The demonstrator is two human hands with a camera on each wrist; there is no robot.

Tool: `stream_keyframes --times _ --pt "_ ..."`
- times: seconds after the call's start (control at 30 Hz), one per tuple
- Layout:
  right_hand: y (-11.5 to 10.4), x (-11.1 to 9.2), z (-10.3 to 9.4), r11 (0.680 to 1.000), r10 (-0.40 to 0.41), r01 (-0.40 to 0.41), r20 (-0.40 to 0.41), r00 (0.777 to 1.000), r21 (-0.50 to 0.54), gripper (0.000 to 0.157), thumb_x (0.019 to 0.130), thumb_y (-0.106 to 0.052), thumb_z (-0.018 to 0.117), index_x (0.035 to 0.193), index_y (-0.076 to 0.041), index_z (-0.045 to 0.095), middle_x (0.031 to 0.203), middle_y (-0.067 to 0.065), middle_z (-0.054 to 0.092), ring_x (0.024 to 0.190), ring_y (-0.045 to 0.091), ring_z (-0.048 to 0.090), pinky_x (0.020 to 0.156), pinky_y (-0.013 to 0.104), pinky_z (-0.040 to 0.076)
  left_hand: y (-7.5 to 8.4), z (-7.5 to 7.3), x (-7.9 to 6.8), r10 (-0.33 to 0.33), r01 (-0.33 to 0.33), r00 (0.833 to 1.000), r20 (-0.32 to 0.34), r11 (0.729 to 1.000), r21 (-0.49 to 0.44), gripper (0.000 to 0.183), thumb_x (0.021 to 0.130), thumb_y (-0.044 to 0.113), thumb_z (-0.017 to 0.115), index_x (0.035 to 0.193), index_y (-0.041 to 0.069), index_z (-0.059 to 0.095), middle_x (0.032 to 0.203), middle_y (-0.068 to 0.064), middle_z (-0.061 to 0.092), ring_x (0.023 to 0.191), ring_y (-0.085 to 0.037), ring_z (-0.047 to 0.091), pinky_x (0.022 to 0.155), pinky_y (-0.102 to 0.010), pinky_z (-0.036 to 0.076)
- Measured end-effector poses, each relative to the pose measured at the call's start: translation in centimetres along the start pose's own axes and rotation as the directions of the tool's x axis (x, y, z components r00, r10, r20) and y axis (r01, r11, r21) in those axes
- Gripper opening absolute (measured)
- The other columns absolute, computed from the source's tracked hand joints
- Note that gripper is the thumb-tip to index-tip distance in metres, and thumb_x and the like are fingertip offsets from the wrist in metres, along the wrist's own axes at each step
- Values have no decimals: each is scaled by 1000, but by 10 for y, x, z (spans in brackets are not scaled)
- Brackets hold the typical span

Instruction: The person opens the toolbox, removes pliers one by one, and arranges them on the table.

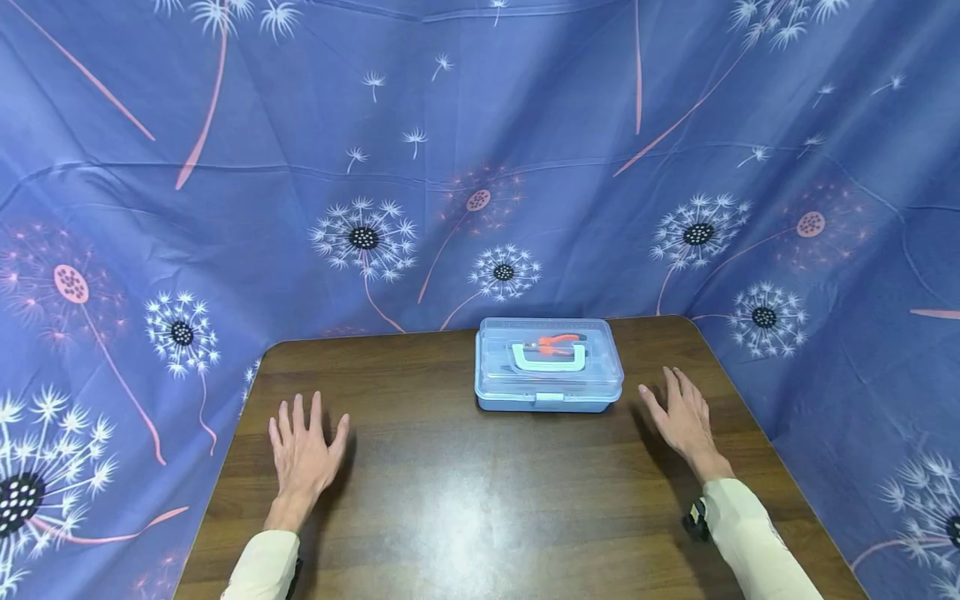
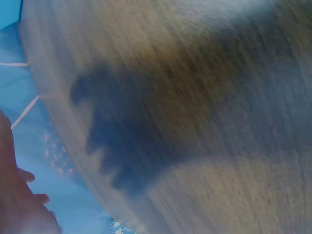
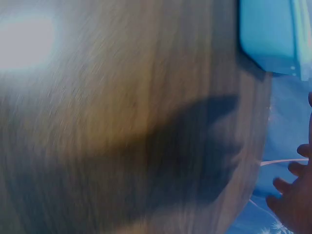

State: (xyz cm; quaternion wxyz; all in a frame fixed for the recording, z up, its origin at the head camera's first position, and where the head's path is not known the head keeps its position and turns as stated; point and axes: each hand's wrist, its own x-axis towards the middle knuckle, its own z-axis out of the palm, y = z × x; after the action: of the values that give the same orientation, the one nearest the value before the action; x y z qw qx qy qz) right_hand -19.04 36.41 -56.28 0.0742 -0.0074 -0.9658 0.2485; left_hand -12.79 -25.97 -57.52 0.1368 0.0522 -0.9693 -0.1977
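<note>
A translucent blue plastic toolbox [image 1: 495, 385] with a closed clear lid and a pale carry handle [image 1: 547, 365] stands at the back of the table. Through its lid shows a tool with orange-red handles [image 1: 558, 342]. My right hand [image 1: 684, 417] hovers to the right of the box, fingers spread and holding nothing. Over the left part of the table is my left hand [image 1: 302, 458], its fingers also spread and nothing in it. Each hand casts a shadow on the wood. In the right wrist view, the box's corner [image 3: 268, 39] appears at the upper right.
The brown wooden table [image 1: 420, 467] has rounded back corners. A blue cloth [image 1: 420, 108] with a dandelion print hangs behind it and along both sides. Dark bands sit at both wrists, the right one [image 1: 697, 518] partly under a cream sleeve [image 1: 757, 533].
</note>
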Motion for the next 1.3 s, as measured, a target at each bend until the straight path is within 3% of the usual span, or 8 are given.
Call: stream_keyframes --times 0.23,0.43,0.63,0.83,0.93,1.1,1.2,1.3 --pt "-15 7 2 968 66 -68 17 998 241 67 110 -43 40 151 11 34 149 38 36 137 55 36 109 67 29 8 3 2 -12 4 997 -81 995 -96 65 105 40 52 149 -6 41 148 -34 39 135 -54 35 112 -65 27" --pt "-28 16 6 908 129 -147 73 989 391 68 111 -48 36 151 7 37 148 33 42 136 49 42 111 60 33 17 7 3 -63 52 996 -59 983 -176 61 106 42 50 147 -4 47 144 -27 46 128 -48 44 107 -61 34" --pt "-42 25 8 778 169 -267 221 961 568 80 109 -57 30 158 6 23 159 33 30 143 50 35 117 59 28 29 9 5 -119 120 993 17 961 -249 64 108 46 45 149 -2 45 147 -26 45 130 -46 43 109 -59 33" --pt "-56 34 10 652 119 -308 308 944 693 84 109 -57 30 161 6 9 162 34 21 148 49 25 121 58 20 41 12 7 -136 158 987 89 929 -335 68 108 51 41 152 -1 42 151 -26 41 133 -45 40 111 -60 32" --pt "-63 38 11 616 101 -318 328 939 721 85 108 -57 35 162 3 9 163 30 22 148 44 27 121 55 22 47 14 8 -146 170 985 90 913 -371 66 108 50 41 151 0 43 152 -24 42 135 -44 39 112 -59 32" --pt "-66 42 14 652 118 -328 337 934 683 83 106 -55 44 162 1 18 160 25 31 141 33 37 112 40 35 55 15 11 -170 190 982 85 885 -425 65 108 49 42 150 0 46 152 -23 43 139 -44 37 115 -59 28" --pt "-64 42 14 658 125 -335 342 931 674 81 106 -54 46 162 0 21 160 24 34 138 29 39 105 29 39 59 16 13 -178 204 979 99 868 -454 66 108 51 40 150 0 45 152 -23 42 142 -44 35 118 -58 24" --pt "-64 43 14 647 123 -342 349 929 682 80 107 -52 47 162 -1 20 160 24 34 138 30 40 105 29 40 61 18 16 -194 218 976 100 854 -471 66 108 51 40 150 1 46 151 -22 44 143 -42 35 120 -55 23"
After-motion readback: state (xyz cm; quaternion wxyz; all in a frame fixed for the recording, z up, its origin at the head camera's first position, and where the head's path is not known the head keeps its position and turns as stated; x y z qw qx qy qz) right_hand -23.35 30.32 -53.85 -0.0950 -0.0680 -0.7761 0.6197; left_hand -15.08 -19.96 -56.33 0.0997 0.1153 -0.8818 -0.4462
